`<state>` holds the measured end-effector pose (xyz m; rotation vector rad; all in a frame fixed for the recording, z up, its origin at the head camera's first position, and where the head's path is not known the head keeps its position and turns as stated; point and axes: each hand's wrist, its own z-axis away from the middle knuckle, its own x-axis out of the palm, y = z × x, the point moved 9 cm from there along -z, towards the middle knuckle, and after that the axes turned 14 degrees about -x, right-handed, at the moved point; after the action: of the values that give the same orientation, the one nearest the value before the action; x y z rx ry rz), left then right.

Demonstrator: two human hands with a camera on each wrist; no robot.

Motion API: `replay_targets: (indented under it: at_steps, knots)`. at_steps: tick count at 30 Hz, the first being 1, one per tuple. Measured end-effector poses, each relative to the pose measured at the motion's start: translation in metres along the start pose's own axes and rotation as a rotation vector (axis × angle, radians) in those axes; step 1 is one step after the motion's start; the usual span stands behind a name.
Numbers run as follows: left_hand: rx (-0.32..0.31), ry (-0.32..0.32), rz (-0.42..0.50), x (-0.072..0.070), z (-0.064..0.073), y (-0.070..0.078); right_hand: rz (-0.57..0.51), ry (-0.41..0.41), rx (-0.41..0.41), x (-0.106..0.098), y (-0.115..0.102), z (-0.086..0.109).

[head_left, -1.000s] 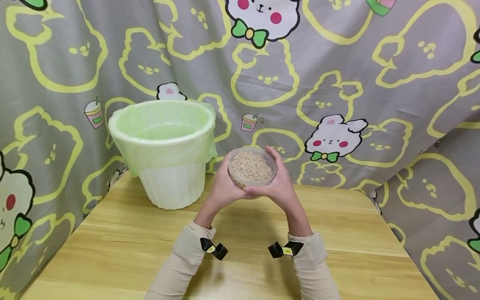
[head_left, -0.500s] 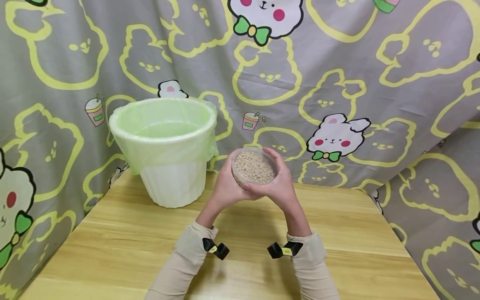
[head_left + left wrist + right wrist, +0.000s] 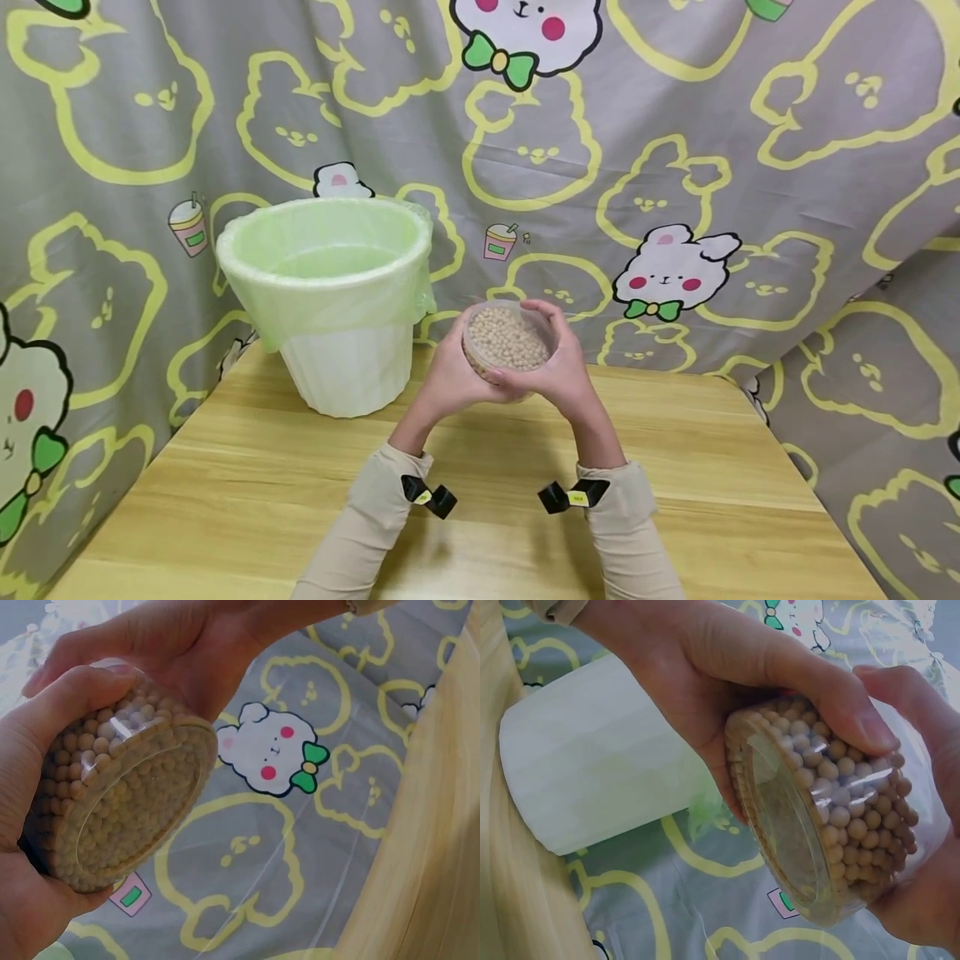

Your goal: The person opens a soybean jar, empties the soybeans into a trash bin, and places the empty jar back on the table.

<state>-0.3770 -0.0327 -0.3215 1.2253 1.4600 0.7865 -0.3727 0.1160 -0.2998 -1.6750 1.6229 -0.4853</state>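
Above the table, both hands hold a clear, round plastic jar (image 3: 508, 336) full of small beige balls. Its top faces up and toward the head camera; whether a lid covers it, I cannot tell. The left hand (image 3: 452, 371) curls round the jar's left side, while the right hand (image 3: 561, 367) grips the right side. Both thumbs lie at the near side, close together. In the left wrist view, the jar's bottom (image 3: 142, 802) shows a ring-shaped ridge, with balls visible through it. Tightly packed balls (image 3: 847, 802) show through the wall in the right wrist view.
A white bin (image 3: 348, 367) lined with a pale green bag (image 3: 270, 308) stands on the wooden table (image 3: 247, 492), left of the hands. A grey curtain (image 3: 420, 50) with cartoon prints hangs behind and beside the table. Each sleeve carries a small black camera (image 3: 573, 497).
Over the last second, the jar and both hands have shifted slightly to the right. The grip of both hands on the jar stays, and the bin stands where it was.
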Motion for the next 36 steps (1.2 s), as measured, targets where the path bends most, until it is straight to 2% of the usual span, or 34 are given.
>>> replay_targets:
  at_steps: [8,14,17,24,28,31,36]
  knots:
    - [-0.006,-0.015,0.002,0.004,0.002,0.003,-0.037,-0.041,-0.048,-0.005,-0.01,-0.002]
    - [0.068,-0.036,0.031,0.003,0.003,0.009,-0.057,-0.057,-0.077,-0.005,-0.015,-0.003]
    - [0.076,-0.071,0.033,0.002,0.002,0.007,-0.061,-0.068,-0.081,-0.003,-0.015,-0.002]
    - [0.074,-0.206,0.084,0.003,0.001,0.004,-0.075,-0.121,-0.101,0.0,-0.013,0.0]
    - [0.053,-0.24,0.125,0.005,0.0,0.003,-0.063,-0.143,-0.091,-0.001,-0.009,0.001]
    - [0.025,-0.196,0.104,0.005,-0.001,0.001,-0.02,-0.124,-0.071,-0.003,-0.007,0.001]
    - [-0.012,-0.046,0.024,0.001,-0.002,-0.002,0.106,-0.052,-0.042,-0.003,-0.007,0.0]
